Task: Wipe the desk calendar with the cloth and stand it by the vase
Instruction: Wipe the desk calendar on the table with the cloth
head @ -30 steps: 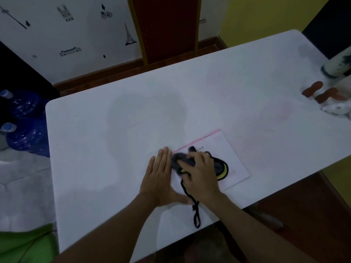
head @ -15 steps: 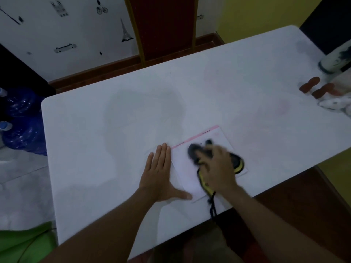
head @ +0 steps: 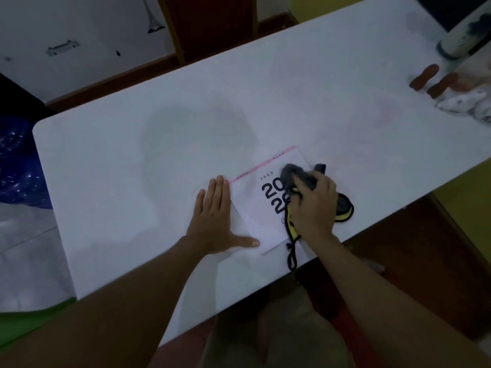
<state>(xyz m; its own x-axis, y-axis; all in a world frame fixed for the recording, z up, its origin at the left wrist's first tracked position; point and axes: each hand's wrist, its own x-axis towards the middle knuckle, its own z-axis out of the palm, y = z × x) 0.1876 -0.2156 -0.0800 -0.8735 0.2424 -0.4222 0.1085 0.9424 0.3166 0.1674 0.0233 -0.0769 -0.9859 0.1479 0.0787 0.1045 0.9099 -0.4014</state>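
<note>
A white desk calendar (head: 256, 216) with a pink top strip and dark printed numerals lies flat near the front edge of the white table (head: 132, 160). My left hand (head: 214, 216) lies flat, fingers spread, on the table against the calendar's left edge. My right hand (head: 313, 205) presses a grey and yellow cloth (head: 342, 205) onto the calendar's right half, with a black cord hanging over the table edge. The white vase with dark markings (head: 463, 35) stands at the far right corner.
Orange-brown pieces (head: 425, 75) and a white patterned bundle (head: 465, 102) lie beside the vase at the right edge. Blue water bottles (head: 16, 160) stand on the floor to the left. A dark red panel (head: 210, 22) stands behind the table.
My right hand has swept the cloth from the calendar's left side to its right half, uncovering the printed numerals. My left hand has stayed flat at the left edge.
</note>
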